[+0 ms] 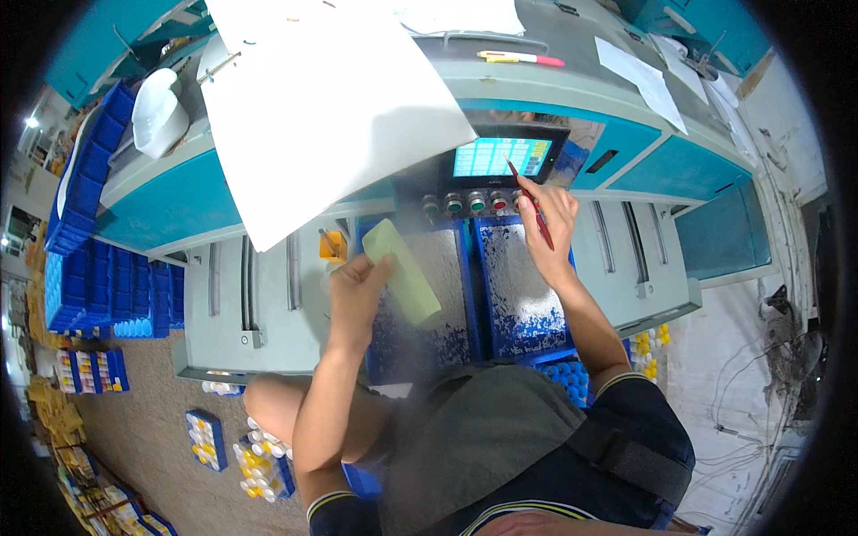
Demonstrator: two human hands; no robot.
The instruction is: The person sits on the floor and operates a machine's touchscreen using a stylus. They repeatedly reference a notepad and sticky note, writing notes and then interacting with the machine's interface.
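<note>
My left hand [355,290] pinches a pale green rectangular slip [402,272] between thumb and fingers, over the left of two blue trays. In my right hand [550,219] is a slim dark red pen-like stick [544,229], held like a pen. Its pale tip is at a lit touchscreen [500,157]; whether it touches the glass I cannot tell. Below the screen runs a row of round push buttons [476,202], the right end partly covered by my right hand.
A large white sheet [331,107] hangs over the machine front at left. Two blue trays with a whitish, worn surface [527,286] lie below the panel. A small yellow box [332,246] stands left of them. Pens [523,59] lie on top; blue bins [98,286] stand far left.
</note>
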